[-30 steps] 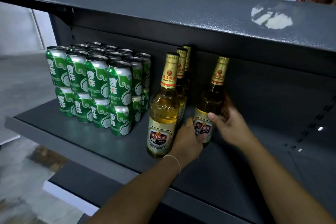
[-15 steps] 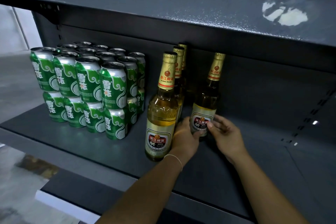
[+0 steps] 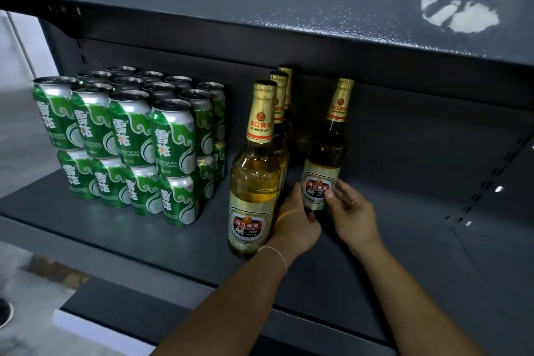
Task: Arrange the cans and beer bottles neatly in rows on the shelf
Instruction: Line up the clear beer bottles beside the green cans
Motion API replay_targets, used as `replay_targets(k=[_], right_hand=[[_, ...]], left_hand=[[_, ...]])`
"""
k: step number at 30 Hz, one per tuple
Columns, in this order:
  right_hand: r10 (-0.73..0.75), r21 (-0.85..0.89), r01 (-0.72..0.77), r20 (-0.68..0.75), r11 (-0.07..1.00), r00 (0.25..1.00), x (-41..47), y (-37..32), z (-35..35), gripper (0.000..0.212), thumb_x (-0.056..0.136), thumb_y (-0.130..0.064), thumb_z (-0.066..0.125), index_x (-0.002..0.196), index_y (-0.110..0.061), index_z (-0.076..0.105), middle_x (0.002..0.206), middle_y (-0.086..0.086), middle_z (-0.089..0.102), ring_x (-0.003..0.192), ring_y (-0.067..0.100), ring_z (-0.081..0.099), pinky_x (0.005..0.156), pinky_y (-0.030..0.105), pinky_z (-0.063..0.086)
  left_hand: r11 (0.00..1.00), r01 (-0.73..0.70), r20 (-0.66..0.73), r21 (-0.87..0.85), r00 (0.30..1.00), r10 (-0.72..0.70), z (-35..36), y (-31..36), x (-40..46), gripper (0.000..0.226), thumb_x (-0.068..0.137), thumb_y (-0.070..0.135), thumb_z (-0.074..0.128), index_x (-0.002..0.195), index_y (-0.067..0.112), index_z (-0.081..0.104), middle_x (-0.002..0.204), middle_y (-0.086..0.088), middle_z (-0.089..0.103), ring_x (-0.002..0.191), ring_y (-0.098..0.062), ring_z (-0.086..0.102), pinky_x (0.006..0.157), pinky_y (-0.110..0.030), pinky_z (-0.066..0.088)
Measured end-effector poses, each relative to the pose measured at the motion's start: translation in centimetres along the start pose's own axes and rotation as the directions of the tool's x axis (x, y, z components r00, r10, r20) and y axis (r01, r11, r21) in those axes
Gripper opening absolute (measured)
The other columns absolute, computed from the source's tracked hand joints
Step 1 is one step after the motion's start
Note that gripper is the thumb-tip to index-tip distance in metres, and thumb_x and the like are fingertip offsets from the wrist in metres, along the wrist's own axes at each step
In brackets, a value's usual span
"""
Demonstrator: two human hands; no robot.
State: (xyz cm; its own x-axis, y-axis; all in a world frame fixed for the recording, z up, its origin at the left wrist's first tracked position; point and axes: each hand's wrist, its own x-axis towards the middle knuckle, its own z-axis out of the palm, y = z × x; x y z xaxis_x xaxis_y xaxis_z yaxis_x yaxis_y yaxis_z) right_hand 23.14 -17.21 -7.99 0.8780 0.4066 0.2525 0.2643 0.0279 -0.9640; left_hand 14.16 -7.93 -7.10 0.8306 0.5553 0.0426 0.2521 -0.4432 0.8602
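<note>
Both hands low on one beer bottle, upright on the grey shelf, second row, to the right of a three-deep row of bottles. Left hand cupped round the base from the left, fingers hidden behind the glass; right hand pinching the label edge, thumb in front, fingers loosely curled behind. Green cans stacked two high in rows further left, well apart from the hands.

Likely risks: a tall bottle held only near the bottom, so any sideways shove could tip the neck into the neighbouring row and topple all three like dominoes. Smooth glass and a light pinch, so perhaps a slip on letting go. Upper shelf close above the caps; a lift too high could knock the cap against it. Row possibly crooked if set down without squaring to the front bottle.
</note>
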Motion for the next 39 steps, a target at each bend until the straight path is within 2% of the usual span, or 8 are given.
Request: replay_targets(k=[3, 9, 15, 18, 29, 33, 36, 39], right_hand=[[-0.007, -0.039, 0.008, 0.028, 0.999, 1.0, -0.1, 0.1, -0.1, 0.042, 0.096, -0.005, 0.058, 0.137, -0.011, 0.053, 0.123, -0.004, 0.066, 0.109, -0.003, 0.062, 0.097, 0.019, 0.049], [-0.043, -0.122, 0.053, 0.083, 0.991, 0.996, -0.4, 0.0, -0.2, 0.042, 0.101, -0.001, 0.046, 0.141, -0.013, 0.049, 0.13, -0.006, 0.059, 0.123, 0.006, 0.054, 0.106, 0.019, 0.041], [-0.044, -0.191, 0.066, 0.117, 0.979, 0.992, -0.5, 0.1, -0.3, 0.046, 0.102, -0.002, 0.043, 0.139, -0.03, 0.047, 0.131, -0.017, 0.057, 0.126, 0.001, 0.05, 0.113, 0.028, 0.035], [-0.046, -0.221, 0.073, 0.124, 0.972, 0.991, -0.5, 0.4, -0.4, 0.049, 0.102, -0.004, 0.043, 0.143, -0.03, 0.044, 0.138, -0.01, 0.055, 0.132, 0.006, 0.047, 0.117, 0.037, 0.034], [-0.049, -0.226, 0.078, 0.131, 0.971, 0.99, -0.9, -0.1, -0.2, 0.052, 0.101, -0.003, 0.042, 0.14, -0.039, 0.044, 0.137, -0.013, 0.057, 0.131, 0.007, 0.049, 0.117, 0.041, 0.034], [-0.02, -0.215, 0.05, 0.14, 0.975, 0.99, -1.0, -0.6, 0.0, 0.052, 0.101, -0.002, 0.042, 0.137, -0.04, 0.041, 0.131, -0.02, 0.056, 0.127, 0.0, 0.049, 0.117, 0.036, 0.034], [-0.011, -0.207, 0.039, 0.136, 0.978, 0.991, -1.1, -0.9, 0.2, 0.052, 0.101, -0.001, 0.043, 0.135, -0.041, 0.042, 0.133, -0.015, 0.056, 0.129, 0.005, 0.049, 0.116, 0.033, 0.035], [0.021, -0.209, 0.008, 0.136, 0.978, 0.991, -1.4, -1.6, 0.3, 0.049, 0.101, 0.003, 0.041, 0.139, -0.028, 0.042, 0.132, -0.011, 0.055, 0.124, 0.004, 0.05, 0.108, 0.016, 0.036]], left_hand=[[1.0, 0.001, 0.028, -0.01, 1.0, -0.001, -0.1, 0.2, -0.1, 0.08, 0.09, 0.013, 0.053, 0.155, 0.024, 0.007, 0.159, -0.004, 0.02, 0.146, -0.021, 0.019, 0.116, -0.029, 0.015], [1.0, 0.01, 0.07, -0.024, 0.998, -0.008, -0.3, 0.3, -0.2, 0.084, 0.088, 0.009, 0.052, 0.155, 0.023, 0.003, 0.162, -0.001, 0.01, 0.148, -0.018, 0.008, 0.116, -0.028, 0.006], [0.999, 0.017, 0.078, -0.045, 0.997, -0.014, -0.5, 0.5, -0.1, 0.083, 0.088, 0.007, 0.05, 0.155, 0.02, 0.002, 0.162, -0.001, 0.008, 0.149, -0.017, 0.004, 0.108, -0.021, 0.0], [0.998, 0.034, 0.09, -0.057, 0.996, -0.028, -0.6, 0.7, -0.1, 0.084, 0.087, 0.007, 0.05, 0.155, 0.021, 0.001, 0.162, -0.001, 0.007, 0.149, -0.017, 0.003, 0.109, -0.022, 0.0], [0.996, 0.075, 0.128, -0.051, 0.989, -0.068, -0.8, 1.0, -0.3, 0.089, 0.085, 0.009, 0.051, 0.154, 0.025, -0.002, 0.162, 0.0, 0.002, 0.149, -0.018, 0.001, 0.116, -0.03, 0.002], [0.996, 0.073, 0.134, -0.043, 0.989, -0.067, -0.8, 1.1, -0.4, 0.088, 0.085, 0.009, 0.051, 0.154, 0.023, -0.002, 0.163, -0.001, 0.003, 0.149, -0.018, 0.001, 0.117, -0.03, 0.002], [0.997, 0.072, 0.138, -0.035, 0.988, -0.067, -1.0, 1.3, -0.5, 0.088, 0.086, 0.01, 0.051, 0.154, 0.022, -0.002, 0.163, -0.001, 0.003, 0.149, -0.018, 0.002, 0.117, -0.03, 0.003], [0.996, 0.074, 0.145, -0.047, 0.987, -0.066, -1.3, 1.6, -0.8, 0.087, 0.086, 0.008, 0.051, 0.154, 0.019, -0.002, 0.163, -0.003, 0.003, 0.149, -0.019, 0.003, 0.117, -0.03, 0.004]])
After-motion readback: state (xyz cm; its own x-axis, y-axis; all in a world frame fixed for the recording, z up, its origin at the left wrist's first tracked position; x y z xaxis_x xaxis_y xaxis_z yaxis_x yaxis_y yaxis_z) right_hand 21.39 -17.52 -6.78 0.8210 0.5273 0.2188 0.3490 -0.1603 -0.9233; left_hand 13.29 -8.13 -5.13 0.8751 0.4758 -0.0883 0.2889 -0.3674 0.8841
